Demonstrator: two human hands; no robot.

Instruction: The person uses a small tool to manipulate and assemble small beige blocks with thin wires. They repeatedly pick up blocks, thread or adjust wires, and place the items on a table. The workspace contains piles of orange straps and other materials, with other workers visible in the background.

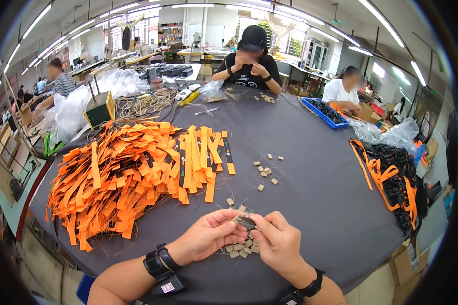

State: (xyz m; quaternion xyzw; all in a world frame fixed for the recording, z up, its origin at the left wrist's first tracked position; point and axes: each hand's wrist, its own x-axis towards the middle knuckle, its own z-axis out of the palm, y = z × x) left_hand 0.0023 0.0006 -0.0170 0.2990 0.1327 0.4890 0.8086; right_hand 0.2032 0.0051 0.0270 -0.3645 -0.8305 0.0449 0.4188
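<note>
In front of me my left hand [208,236] and my right hand [281,243] meet over the near part of the table. The right hand's thumb and fingers are closed on a small dark blade-like tool [246,222], whose exact kind I cannot make out. Its tip points toward my left fingers, which pinch a small tan piece with thin threads, mostly hidden by the fingertips. Beneath the hands lies a heap of small tan woven pieces [234,248] with loose threads. Farther off, several more tan pieces [264,172] are scattered on the dark cloth.
A large pile of orange and black strips [122,178] covers the left side of the dark tablecloth [315,203]. Cords [147,103] and a yellow cutter [189,97] lie behind it. At right are black straps [392,178] and a blue tray [324,113]. Co-workers sit across the table.
</note>
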